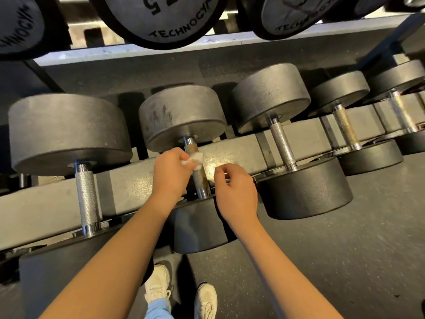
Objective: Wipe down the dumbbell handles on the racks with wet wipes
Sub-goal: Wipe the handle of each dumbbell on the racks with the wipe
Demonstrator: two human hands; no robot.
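Left grip (170, 171) clenched, right grip (234, 189) loose

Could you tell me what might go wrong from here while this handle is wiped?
The left hand holds a small crumpled wipe on only the upper part of the handle, so its lower end may get missed.
The right hand hovers beside the neighbouring dumbbell head; fingers might get pinched if a weight shifts.

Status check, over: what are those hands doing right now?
Left hand pinches crumpled white wet wipe on knurled steel dumbbell handle. Right hand loosely curled beside it, empty. Nothing blocking.
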